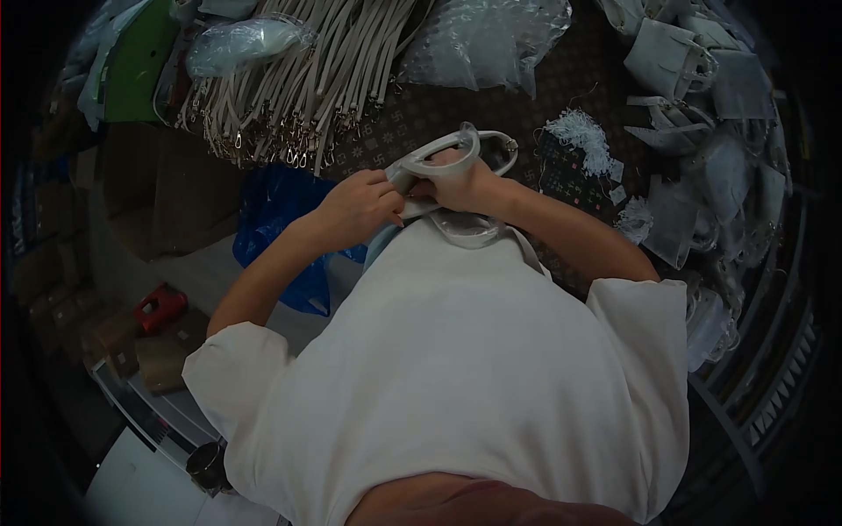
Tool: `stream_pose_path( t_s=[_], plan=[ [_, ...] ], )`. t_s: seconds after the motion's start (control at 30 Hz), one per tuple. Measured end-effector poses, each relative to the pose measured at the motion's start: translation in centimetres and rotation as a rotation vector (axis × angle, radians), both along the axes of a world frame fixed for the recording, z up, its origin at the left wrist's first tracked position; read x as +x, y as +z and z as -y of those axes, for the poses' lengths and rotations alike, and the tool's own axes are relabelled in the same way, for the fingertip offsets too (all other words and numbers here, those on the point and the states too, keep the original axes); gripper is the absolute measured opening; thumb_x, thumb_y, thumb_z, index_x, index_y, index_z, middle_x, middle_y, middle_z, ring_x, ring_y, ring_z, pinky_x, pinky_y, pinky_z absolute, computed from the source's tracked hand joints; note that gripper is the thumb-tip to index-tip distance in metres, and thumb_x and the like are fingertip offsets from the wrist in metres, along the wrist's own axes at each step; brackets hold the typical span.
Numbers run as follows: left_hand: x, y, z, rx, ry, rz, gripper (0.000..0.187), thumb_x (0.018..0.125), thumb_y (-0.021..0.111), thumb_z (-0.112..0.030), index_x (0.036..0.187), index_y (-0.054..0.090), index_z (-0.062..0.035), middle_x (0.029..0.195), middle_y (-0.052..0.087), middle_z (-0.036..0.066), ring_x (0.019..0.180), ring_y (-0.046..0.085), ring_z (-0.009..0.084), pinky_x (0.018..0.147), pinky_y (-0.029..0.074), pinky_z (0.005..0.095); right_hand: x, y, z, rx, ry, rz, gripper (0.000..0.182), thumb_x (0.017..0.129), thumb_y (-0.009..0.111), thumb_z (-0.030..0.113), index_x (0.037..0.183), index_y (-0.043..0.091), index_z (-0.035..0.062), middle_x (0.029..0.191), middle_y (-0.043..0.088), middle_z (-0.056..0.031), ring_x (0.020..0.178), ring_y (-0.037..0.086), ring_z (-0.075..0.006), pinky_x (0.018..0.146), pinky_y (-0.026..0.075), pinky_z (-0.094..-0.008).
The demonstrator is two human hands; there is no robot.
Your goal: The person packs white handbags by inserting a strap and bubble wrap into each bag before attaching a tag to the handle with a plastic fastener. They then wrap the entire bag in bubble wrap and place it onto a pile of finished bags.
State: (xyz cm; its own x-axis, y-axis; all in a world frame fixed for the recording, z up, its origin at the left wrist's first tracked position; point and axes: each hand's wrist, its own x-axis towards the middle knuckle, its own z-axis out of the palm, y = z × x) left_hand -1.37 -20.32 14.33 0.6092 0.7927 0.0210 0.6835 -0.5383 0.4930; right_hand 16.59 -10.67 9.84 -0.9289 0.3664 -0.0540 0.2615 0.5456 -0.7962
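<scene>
A pale handbag (pixel 412 209) lies at the table's near edge, against my body. Its looped handle (pixel 476 149) arches above my right hand, with clear plastic on it. My left hand (pixel 360 207) has its fingers curled on the bag's left edge. Through the handle loop reaches my right hand (pixel 458 181), closed on the bag's opening; its fingertips are partly hidden inside. Clear plastic wrap (pixel 469 230) hangs below the right wrist.
Many beige straps (pixel 298 74) with metal clasps lie at the back left. Bubble wrap (pixel 487 39) sits behind the bag. White string tags (pixel 581 145) are piled to the right, near several pale bags (pixel 671 57). A blue plastic bag (pixel 285 219) hangs at left.
</scene>
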Motion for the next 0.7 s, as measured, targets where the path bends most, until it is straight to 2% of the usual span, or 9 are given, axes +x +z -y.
stream_pose_path(
  t_s=[0.17, 0.23, 0.37, 0.47, 0.53, 0.63, 0.67, 0.7],
  plan=[
    [1.5, -0.7, 0.7, -0.007, 0.058, 0.113, 0.017, 0.070, 0.066, -0.014, 0.072, 0.052, -0.0053, 0.073, 0.053, 0.007, 0.073, 0.050, 0.0230, 0.069, 0.041, 0.0317, 1.4, 0.6, 0.0, 0.229, 0.005, 0.036, 0.012, 0.076, 0.060, 0.015, 0.083, 0.063, 0.0054, 0.079, 0.062, -0.0133, 0.071, 0.061, -0.0292, 0.063, 0.048, -0.0369],
    [2.1, -1.2, 0.6, -0.005, 0.104, 0.113, 0.017, 0.072, 0.065, -0.016, 0.071, 0.052, -0.0054, 0.072, 0.053, 0.007, 0.074, 0.050, 0.0232, 0.070, 0.041, 0.0315, 1.5, 0.1, -0.6, 0.368, 0.049, 0.142, 0.012, 0.076, 0.059, 0.015, 0.082, 0.061, 0.0057, 0.078, 0.061, -0.0122, 0.070, 0.061, -0.0292, 0.061, 0.049, -0.0385],
    [2.5, -2.3, 0.2, -0.042, 0.129, 0.173, 0.017, 0.073, 0.065, -0.016, 0.072, 0.053, -0.0049, 0.072, 0.054, 0.007, 0.073, 0.049, 0.0228, 0.070, 0.040, 0.0316, 2.7, 0.6, -1.8, 0.332, 0.064, 0.263, 0.017, 0.071, 0.061, 0.016, 0.084, 0.062, 0.0058, 0.081, 0.062, -0.0142, 0.078, 0.061, -0.0293, 0.065, 0.050, -0.0374],
    [2.4, -2.8, 0.4, -0.081, 0.150, 0.222, 0.016, 0.073, 0.065, -0.017, 0.072, 0.054, -0.0048, 0.072, 0.055, 0.007, 0.072, 0.049, 0.0228, 0.069, 0.040, 0.0314, 4.0, 2.2, -3.2, 0.373, -0.022, 0.388, 0.014, 0.070, 0.061, 0.015, 0.080, 0.062, 0.0049, 0.081, 0.062, -0.0131, 0.079, 0.061, -0.0285, 0.064, 0.050, -0.0363],
    [2.2, -2.8, 0.5, -0.085, 0.156, 0.218, 0.016, 0.073, 0.065, -0.016, 0.072, 0.055, -0.0047, 0.072, 0.055, 0.007, 0.072, 0.049, 0.0228, 0.069, 0.040, 0.0312, 5.2, 2.6, -4.5, 0.555, -0.161, 0.423, 0.010, 0.071, 0.060, 0.014, 0.077, 0.061, 0.0059, 0.081, 0.062, -0.0112, 0.078, 0.061, -0.0276, 0.063, 0.050, -0.0366],
    [2.4, -3.2, 0.3, -0.086, 0.191, 0.244, 0.016, 0.071, 0.067, -0.016, 0.071, 0.056, -0.0047, 0.071, 0.055, 0.007, 0.071, 0.049, 0.0227, 0.068, 0.041, 0.0307, 5.7, 3.1, -4.7, 0.635, -0.171, 0.347, 0.008, 0.071, 0.059, 0.013, 0.077, 0.061, 0.0072, 0.081, 0.061, -0.0098, 0.080, 0.060, -0.0260, 0.064, 0.049, -0.0376],
    [2.7, -4.2, 0.1, -0.105, 0.236, 0.284, 0.016, 0.069, 0.068, -0.016, 0.072, 0.056, -0.0046, 0.070, 0.055, 0.007, 0.070, 0.050, 0.0226, 0.066, 0.041, 0.0310, 5.6, 2.3, -4.5, 0.636, -0.176, 0.353, 0.008, 0.071, 0.059, 0.013, 0.077, 0.061, 0.0072, 0.081, 0.061, -0.0098, 0.080, 0.060, -0.0260, 0.064, 0.049, -0.0376],
    [3.0, -5.1, -0.2, -0.118, 0.279, 0.323, 0.017, 0.068, 0.070, -0.015, 0.072, 0.057, -0.0044, 0.070, 0.056, 0.007, 0.069, 0.050, 0.0225, 0.065, 0.042, 0.0313, 5.2, 0.8, -4.2, 0.629, -0.230, 0.251, 0.007, 0.072, 0.058, 0.011, 0.076, 0.060, 0.0059, 0.082, 0.061, -0.0114, 0.081, 0.060, -0.0274, 0.065, 0.048, -0.0382]
  ],
)
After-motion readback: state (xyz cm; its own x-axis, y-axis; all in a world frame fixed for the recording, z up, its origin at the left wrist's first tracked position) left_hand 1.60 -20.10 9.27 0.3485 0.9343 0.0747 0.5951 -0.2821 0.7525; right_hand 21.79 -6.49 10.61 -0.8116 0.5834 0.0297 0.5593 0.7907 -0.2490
